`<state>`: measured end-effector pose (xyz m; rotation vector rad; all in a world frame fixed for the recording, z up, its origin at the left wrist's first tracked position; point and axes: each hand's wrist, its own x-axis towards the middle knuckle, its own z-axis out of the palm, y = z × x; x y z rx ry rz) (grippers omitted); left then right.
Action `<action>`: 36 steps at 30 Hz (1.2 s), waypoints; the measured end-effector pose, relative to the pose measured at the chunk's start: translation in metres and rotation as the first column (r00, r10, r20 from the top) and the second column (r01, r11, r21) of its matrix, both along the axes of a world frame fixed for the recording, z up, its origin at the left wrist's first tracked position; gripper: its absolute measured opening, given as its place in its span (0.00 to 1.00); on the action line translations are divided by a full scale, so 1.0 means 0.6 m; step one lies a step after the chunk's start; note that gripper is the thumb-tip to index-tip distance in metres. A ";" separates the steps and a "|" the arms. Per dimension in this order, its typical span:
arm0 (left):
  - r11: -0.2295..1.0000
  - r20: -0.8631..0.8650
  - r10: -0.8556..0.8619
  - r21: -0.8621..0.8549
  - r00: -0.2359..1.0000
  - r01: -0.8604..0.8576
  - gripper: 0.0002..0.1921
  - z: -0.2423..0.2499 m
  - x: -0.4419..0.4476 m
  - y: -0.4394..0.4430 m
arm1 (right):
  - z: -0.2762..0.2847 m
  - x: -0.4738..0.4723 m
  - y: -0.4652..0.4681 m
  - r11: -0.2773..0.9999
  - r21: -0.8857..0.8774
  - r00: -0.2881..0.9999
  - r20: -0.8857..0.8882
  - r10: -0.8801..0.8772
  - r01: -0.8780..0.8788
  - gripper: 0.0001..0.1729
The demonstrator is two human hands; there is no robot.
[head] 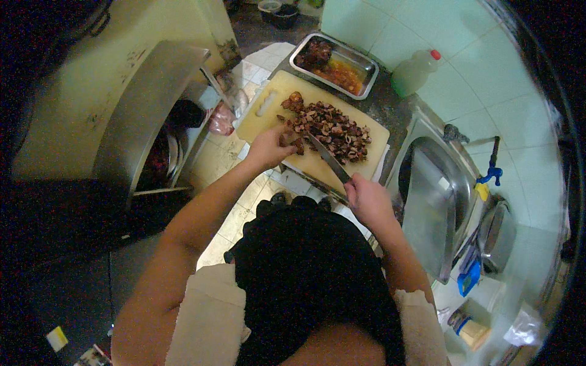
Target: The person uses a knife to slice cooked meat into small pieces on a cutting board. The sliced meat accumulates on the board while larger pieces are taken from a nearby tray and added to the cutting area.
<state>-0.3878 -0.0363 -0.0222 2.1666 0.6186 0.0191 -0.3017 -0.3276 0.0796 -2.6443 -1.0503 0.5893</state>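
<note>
My right hand [368,196] grips the handle of a kitchen knife [330,158], its blade pointing up and left across a pale yellow plastic cutting board [366,176]. The blade's tip reaches the edge of a heap of chopped browned meat [336,130]. At the board's near left side my left hand [272,146] has its fingers curled over some meat pieces; how firmly it holds them is hard to see. One small dark piece [300,147] shows by its fingers. A larger uncut chunk of meat [293,101] lies beside the board's handle slot.
Behind the board stands a metal tray [293,61] with dark meat and orange liquid. A plastic bottle with a red cap [414,73] leans near the tiled wall. To the right are a steel sink [467,196] and a blue tap [492,174]. A metal shelf unit [151,105] stands at left.
</note>
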 end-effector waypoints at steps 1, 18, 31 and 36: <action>0.999 -0.022 -0.041 -0.001 0.999 0.041 0.25 -0.001 0.004 0.000 | 0.000 0.000 -0.003 1.000 -0.002 1.000 -0.012 0.003 -0.003 0.14; 0.989 0.160 -0.104 -0.092 0.982 0.120 0.15 -0.028 0.004 -0.026 | 0.020 0.016 -0.050 0.983 -0.155 0.990 0.082 0.117 -0.103 0.13; 0.984 0.111 0.136 0.100 0.984 -0.147 0.20 -0.008 0.005 -0.083 | 0.000 0.029 -0.043 0.978 -0.173 0.989 0.072 0.128 -0.114 0.13; 0.951 0.226 0.266 -0.218 0.937 -0.217 0.14 -0.048 0.018 -0.093 | -0.010 0.030 -0.058 0.982 -0.146 0.990 0.066 0.127 -0.116 0.13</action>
